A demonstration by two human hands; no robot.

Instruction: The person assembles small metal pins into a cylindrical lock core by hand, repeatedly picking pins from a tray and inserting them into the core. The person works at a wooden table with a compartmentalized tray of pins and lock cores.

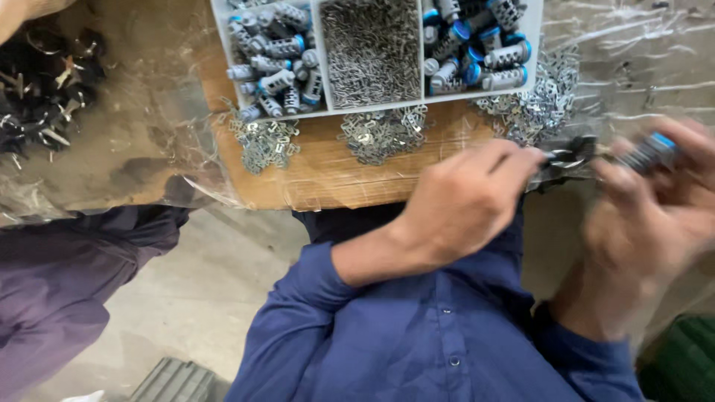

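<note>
Far to the left of both grips, a heap of dark parts with pale metal prongs (45, 82) lies on a clear plastic sheet (134, 119), and a purple-clad leg (67, 290) of another person shows below it. Nearer, but up and left of the grips, a white compartment tray (319, 74) rests on the wooden surface (328, 175): grey cylinders with blue ends (275, 63) in its left bin, small metal clips (370, 48) in the middle, more cylinders (477, 45) on the right. Loose piles of stamped metal pieces (380, 134) lie on the wood just below the tray.

The left hand (462, 205) is clenched — its fingertips pinch a small dark metal part (570, 156), held out beyond the edge of the wood. Touching that part from the right, the right hand (655, 216) is blurred; its grip closes around a grey cylinder with a blue end (649, 151), raised just above the knuckles. The two held pieces meet between the grips — how exactly they join, I cannot tell. Below both wrists runs a blue buttoned shirt (424, 335).
</note>
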